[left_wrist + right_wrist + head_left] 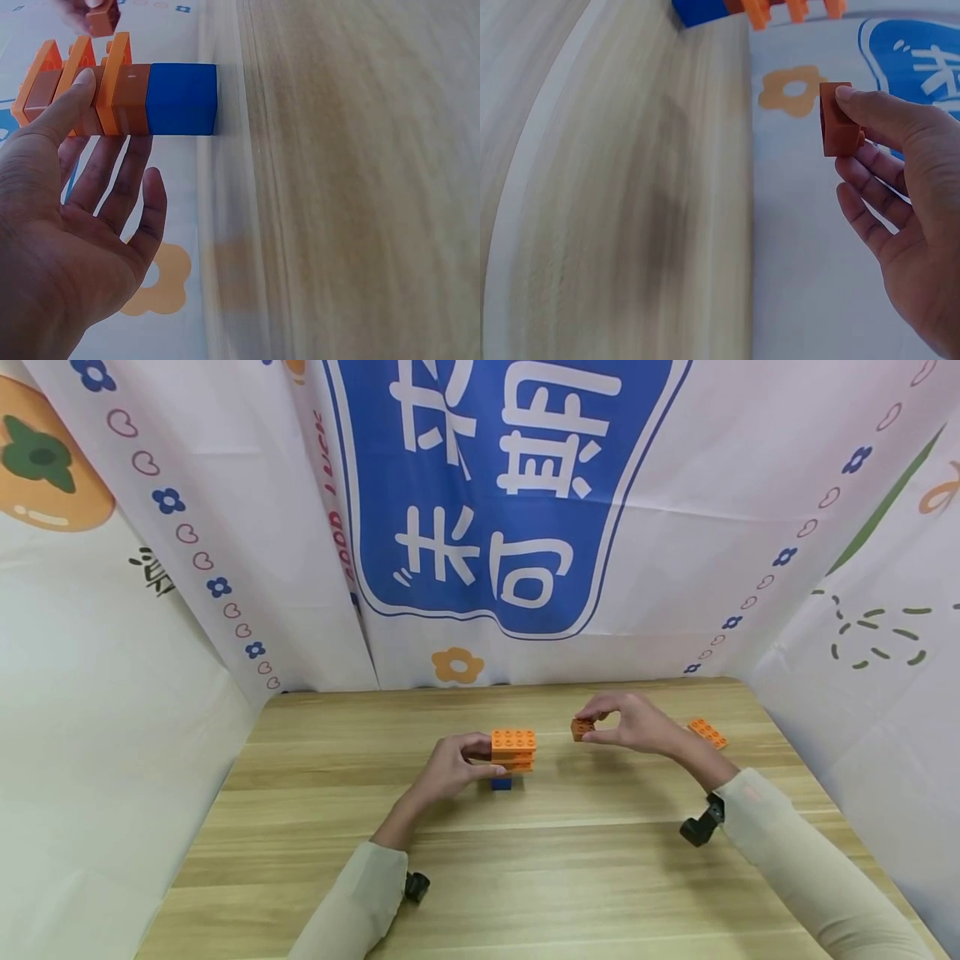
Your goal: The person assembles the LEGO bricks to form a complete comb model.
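Observation:
A tower of toy building bricks [131,97] stands upright on the table, with a blue brick [182,99] at its foot. Above that, brown-orange bricks alternate with wider, thin orange plates, and a studded orange plate [513,741] tops it in the head view. My left hand [452,767] grips the tower from its left side, the thumb lying on the near face in the left wrist view. To the right of the tower and off the table, my right hand [628,720] pinches a brown-orange brick [840,124] between thumb and fingers.
A loose orange plate [707,733] lies on the table behind my right forearm. The wooden table [525,877] ends at a back wall hung with a printed white cloth [675,527]. Cloth walls also rise at the left and right.

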`<state>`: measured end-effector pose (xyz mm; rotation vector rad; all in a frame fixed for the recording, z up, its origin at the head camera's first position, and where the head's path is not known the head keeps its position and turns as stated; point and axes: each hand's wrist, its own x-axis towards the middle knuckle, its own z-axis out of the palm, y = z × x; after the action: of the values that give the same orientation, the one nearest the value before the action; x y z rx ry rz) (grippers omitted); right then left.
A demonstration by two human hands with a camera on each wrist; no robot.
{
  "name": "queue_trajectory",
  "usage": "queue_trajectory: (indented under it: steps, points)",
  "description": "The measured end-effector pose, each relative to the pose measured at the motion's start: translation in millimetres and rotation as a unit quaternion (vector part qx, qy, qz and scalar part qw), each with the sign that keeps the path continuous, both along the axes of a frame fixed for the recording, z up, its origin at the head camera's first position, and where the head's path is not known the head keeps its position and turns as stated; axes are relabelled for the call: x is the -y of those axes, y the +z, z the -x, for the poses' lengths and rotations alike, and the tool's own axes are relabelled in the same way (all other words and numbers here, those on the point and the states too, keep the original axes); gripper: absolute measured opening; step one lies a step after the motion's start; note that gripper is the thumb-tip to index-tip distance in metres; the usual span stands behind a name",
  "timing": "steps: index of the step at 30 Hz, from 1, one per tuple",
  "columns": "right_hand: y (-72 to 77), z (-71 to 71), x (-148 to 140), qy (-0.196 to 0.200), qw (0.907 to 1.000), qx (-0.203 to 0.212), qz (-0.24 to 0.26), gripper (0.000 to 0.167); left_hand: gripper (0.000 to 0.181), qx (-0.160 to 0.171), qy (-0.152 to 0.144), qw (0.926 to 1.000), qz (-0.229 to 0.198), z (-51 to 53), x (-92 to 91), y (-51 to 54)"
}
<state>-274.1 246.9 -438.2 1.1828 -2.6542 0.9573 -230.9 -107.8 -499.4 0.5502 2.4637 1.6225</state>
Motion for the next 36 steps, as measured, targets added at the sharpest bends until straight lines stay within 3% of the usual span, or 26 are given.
queue_trajectory:
  steps: [6, 17, 36]
  points:
    - [10.8, -4.7, 13, 0.026, 0.9987, -0.039, 0.019, 0.03, 0.041, -0.007, 0.0, 1.0, 0.003, 0.3, 0.1, 0.4]
    - [26.7, -11.6, 37, 0.052, 0.9954, -0.066, 0.048, 0.03, 0.04, -0.003, 0.005, 1.0, 0.007, 0.1, -0.2, 0.6]
    - [32.8, -13.7, 70, 0.08, 0.9925, -0.067, 0.064, 0.029, 0.039, 0.001, -0.001, 1.0, 0.005, 0.6, -0.6, 0.9]
